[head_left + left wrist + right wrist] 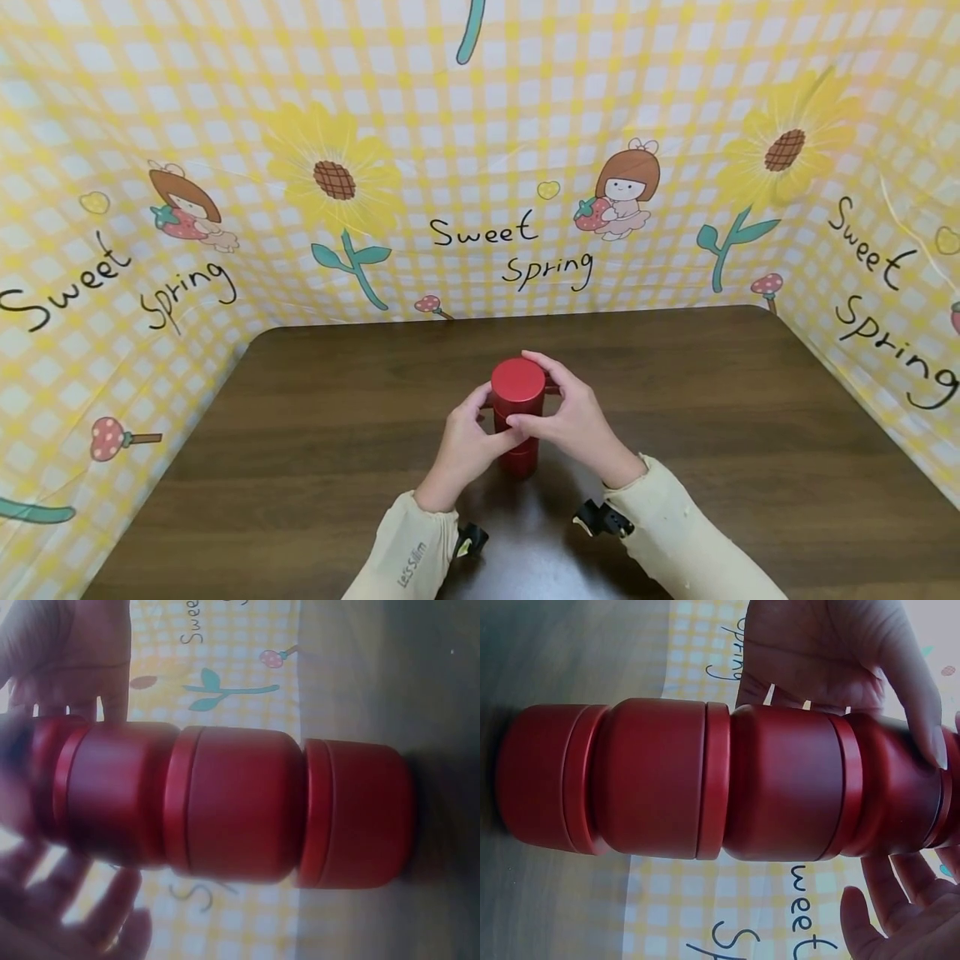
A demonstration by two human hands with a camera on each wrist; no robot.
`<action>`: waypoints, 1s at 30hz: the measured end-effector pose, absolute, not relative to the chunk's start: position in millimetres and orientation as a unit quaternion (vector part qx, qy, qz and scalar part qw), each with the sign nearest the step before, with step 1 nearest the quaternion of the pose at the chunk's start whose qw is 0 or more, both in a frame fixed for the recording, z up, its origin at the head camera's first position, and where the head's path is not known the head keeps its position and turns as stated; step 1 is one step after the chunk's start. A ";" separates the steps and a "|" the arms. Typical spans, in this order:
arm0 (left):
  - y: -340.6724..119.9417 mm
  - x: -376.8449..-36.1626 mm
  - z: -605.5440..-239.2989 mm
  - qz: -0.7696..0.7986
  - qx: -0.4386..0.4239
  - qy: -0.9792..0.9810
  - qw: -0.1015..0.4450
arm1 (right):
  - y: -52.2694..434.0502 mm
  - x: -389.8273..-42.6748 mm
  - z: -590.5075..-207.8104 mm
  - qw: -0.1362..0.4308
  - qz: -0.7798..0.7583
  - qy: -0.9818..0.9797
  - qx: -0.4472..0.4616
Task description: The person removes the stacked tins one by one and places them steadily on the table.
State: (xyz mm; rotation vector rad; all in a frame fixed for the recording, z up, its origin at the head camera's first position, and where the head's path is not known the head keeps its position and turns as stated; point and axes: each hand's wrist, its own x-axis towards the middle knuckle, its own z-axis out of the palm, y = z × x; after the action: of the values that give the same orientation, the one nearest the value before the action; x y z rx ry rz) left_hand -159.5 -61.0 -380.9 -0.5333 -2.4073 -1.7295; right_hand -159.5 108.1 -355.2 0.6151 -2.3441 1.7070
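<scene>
A: Standing upright on the table [750, 433], the red canister [517, 417] sits between both hands, near the middle.

B: Who holds it?

A: The left hand [465, 446] grips its side from the left; the right hand [573, 417] wraps the top part, fingers curled behind the lid, thumb in front.

B: Anything hard to see?

A: The hands cover the canister's middle from above. A red bit sticks out behind the right fingers; I cannot tell what it is. The wrist views cut off the top end.

B: Pose?

A: Both forearms come in from below, sleeves [675, 533] to the wrists.
</scene>
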 end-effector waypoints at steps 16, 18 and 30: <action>-61.4 -158.9 -375.5 -0.567 -0.158 -0.807 0.044 | 116.1 -160.3 -353.4 0.090 0.575 -0.785 0.212; -61.8 -158.4 -375.2 -0.571 -0.150 -0.806 0.036 | 117.2 -160.1 -353.5 0.090 0.575 -0.785 0.212; -61.4 -158.3 -373.8 -0.575 -0.128 -0.808 0.021 | 123.9 -158.6 -348.8 0.094 0.582 -0.784 0.196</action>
State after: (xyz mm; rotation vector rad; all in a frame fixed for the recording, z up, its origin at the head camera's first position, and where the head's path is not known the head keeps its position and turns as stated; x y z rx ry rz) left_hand -158.3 -61.4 -373.8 -0.3978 -2.5041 -1.7838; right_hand -158.6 123.9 -348.8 0.5811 -2.3249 1.7248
